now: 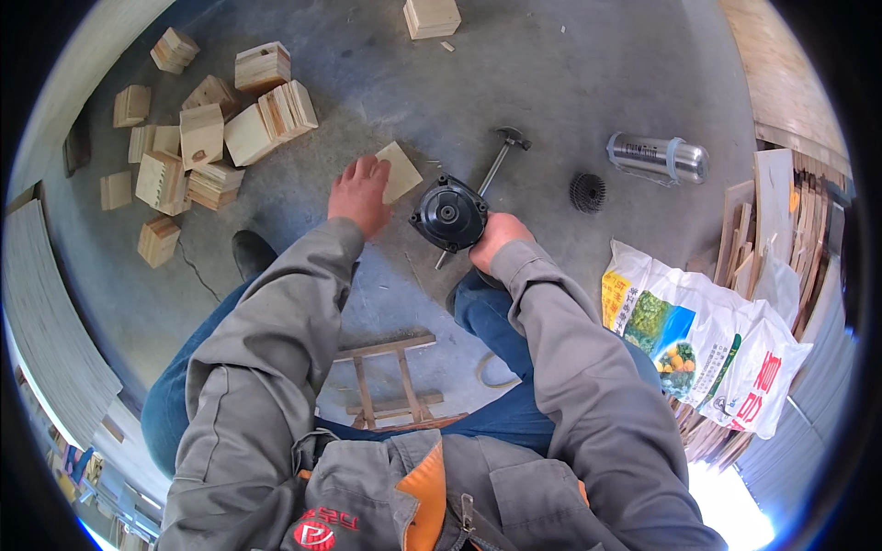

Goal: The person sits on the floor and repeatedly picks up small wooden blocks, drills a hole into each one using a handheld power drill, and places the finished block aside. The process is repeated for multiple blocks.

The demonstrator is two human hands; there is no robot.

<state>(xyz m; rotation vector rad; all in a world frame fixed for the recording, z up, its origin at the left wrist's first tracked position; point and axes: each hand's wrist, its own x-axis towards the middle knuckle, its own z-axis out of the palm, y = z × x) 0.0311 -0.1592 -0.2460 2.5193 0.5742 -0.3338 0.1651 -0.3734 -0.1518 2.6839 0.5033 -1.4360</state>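
My right hand (501,241) is closed on a black nail gun (448,213), seen from above with its round cap toward me; the grip and most of the fingers are hidden. My left hand (361,195) reaches forward, fingers stretched out at the left edge of a square piece of plywood (401,174). Whether the fingertips press on the plywood or only lie beside it, I cannot tell. A hammer (494,169) with a metal shaft lies on the floor just beyond the nail gun, which partly covers it.
Stacked wooden blocks (202,136) lie scattered at the far left, with another block (431,18) at the far edge. A nail coil (588,192) and a steel thermos (658,158) are to the right. Nearer stand a printed white sack (698,335) and wood strips (807,230).
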